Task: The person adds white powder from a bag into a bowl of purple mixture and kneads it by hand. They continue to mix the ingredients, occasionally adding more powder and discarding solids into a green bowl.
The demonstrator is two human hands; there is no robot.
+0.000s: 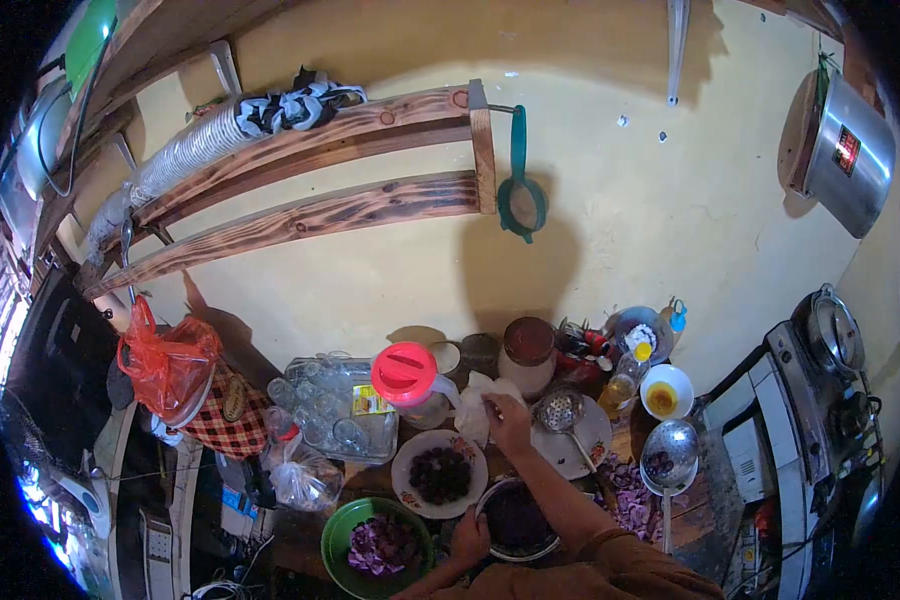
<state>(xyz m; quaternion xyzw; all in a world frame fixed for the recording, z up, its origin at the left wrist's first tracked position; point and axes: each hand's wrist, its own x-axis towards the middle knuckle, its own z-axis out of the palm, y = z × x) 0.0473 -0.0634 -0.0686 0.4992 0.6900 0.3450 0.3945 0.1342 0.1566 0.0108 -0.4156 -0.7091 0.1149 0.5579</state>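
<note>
My right hand [508, 424] reaches over the table with its fingers closed on a white plastic bag [474, 408], beside a clear pitcher with a red lid [404, 373]. My left hand [470, 537] grips the left side of a bowl [523, 555] filled with a dark purple mass. Left of the bowl is a patterned plate [407, 459] of dark round balls. A green basin [327, 545] with purple-and-white pieces sits nearer to me. On the right, a slotted ladle [560, 410] lies across another plate [582, 462].
A tray of glasses [382, 447] stands at the back left. To the right are an oil bottle [622, 388], a white bowl with yellow liquid [682, 385], a large skimmer [672, 445] over a bowl, and purple scraps [635, 505]. A stove [785, 375] borders the right side.
</note>
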